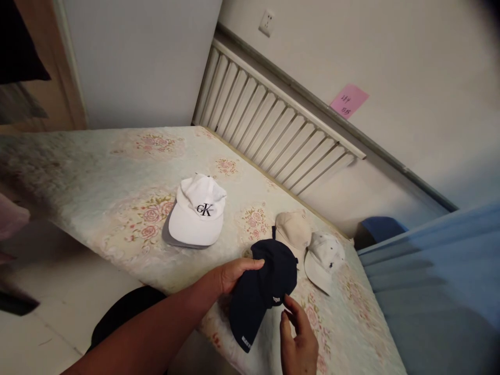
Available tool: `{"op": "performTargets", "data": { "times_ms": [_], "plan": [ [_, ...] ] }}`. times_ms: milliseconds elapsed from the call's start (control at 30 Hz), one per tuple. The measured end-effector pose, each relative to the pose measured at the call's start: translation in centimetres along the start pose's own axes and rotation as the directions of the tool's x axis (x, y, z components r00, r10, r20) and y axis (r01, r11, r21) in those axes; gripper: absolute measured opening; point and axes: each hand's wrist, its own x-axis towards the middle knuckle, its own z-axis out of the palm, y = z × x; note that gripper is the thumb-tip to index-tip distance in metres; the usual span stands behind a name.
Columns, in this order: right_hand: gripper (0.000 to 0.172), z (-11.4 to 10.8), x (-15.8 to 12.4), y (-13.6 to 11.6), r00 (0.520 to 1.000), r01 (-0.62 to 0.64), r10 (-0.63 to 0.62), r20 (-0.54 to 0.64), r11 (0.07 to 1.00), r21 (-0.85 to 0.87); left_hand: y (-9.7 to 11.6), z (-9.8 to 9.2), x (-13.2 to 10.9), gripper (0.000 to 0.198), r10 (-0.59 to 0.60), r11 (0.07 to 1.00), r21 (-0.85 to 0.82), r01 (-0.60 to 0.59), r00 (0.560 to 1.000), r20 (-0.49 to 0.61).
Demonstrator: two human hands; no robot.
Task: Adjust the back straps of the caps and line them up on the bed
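A dark navy cap (261, 291) lies at the near edge of a flower-patterned mattress (117, 172), its brim hanging over the edge. My left hand (234, 275) grips the cap's crown from the left, fingers curled over it. My right hand (297, 338) is just right of the cap, fingertips pinched together at the cap's side near a small tag. A white cap with black letters (198, 213) rests on the mattress farther back. A beige cap (292, 229) and a white cap with small dots (324, 255) lie close behind the navy one.
A white slatted radiator (273, 125) runs along the wall behind the mattress. A pink note (349, 100) and a socket (266, 23) are on the wall. Blue fabric (433, 281) fills the right side. A pale floor (50, 312) lies at the left.
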Motion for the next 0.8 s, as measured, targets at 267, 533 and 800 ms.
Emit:
{"op": "performTargets", "data": {
  "times_ms": [267, 533, 800],
  "plan": [
    [0.048, 0.4, 0.1, -0.2, 0.996, -0.054, 0.055, 0.07, 0.998, -0.012, -0.3, -0.3, 0.5, 0.048, -0.041, 0.994, -0.106, 0.038, 0.999, -0.018],
    [0.044, 0.5, 0.1, 0.2, 0.996, -0.08, 0.081, 0.039, 0.997, -0.007, 1.0, 0.7, 0.5, 0.051, 0.166, 0.952, -0.254, -0.173, 0.985, -0.05],
    [0.031, 2.9, -1.9, 0.7, 0.883, -0.207, 0.105, 0.457, 0.962, 0.18, 2.2, 1.2, 0.7, 0.053, 0.361, 0.851, -0.322, -0.415, 0.907, -0.215]
  ]
}}
